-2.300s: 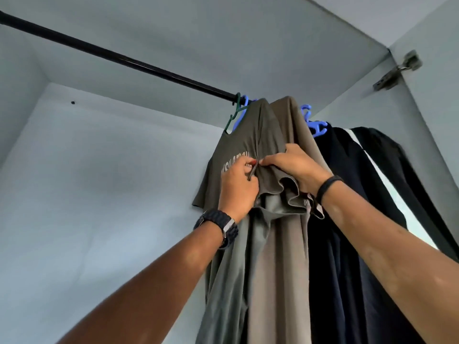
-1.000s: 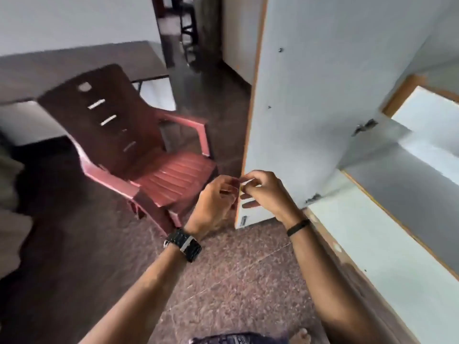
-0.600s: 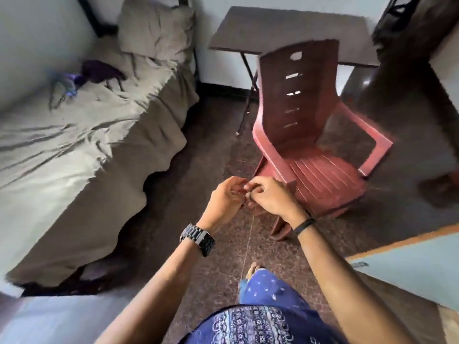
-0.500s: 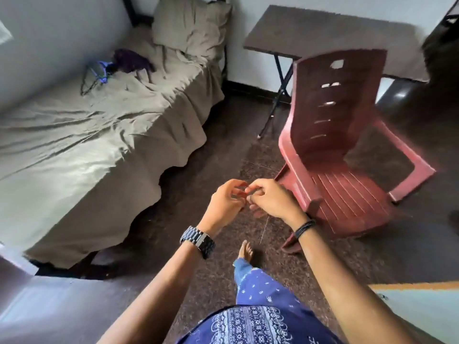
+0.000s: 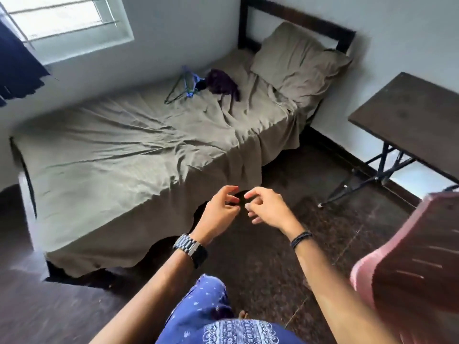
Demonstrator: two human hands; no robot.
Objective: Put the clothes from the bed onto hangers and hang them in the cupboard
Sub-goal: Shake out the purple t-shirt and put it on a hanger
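A blue patterned garment (image 5: 218, 321) is seen nearest, worn on the legs. Above it, the left hand (image 5: 218, 209) and the right hand (image 5: 267, 208) are held close together over the dark floor (image 5: 260, 256), just apart, with loosely curled fingers; nothing is held in either grip. A watch (image 5: 191, 249) is worn on the left wrist and a dark band (image 5: 301, 238) on the right. A red plastic chair (image 5: 409, 269) is cut off at the right edge. Beyond the hands, a bed (image 5: 111, 157) is covered by a rumpled olive sheet. Near its far side, a dark purple garment (image 5: 221, 81) is bunched beside the hangers (image 5: 185, 86), touching them, just short of the pillow (image 5: 295, 60). A dark desk (image 5: 409, 115) is placed right of the bed; a window (image 5: 62, 18) is set in the far wall.
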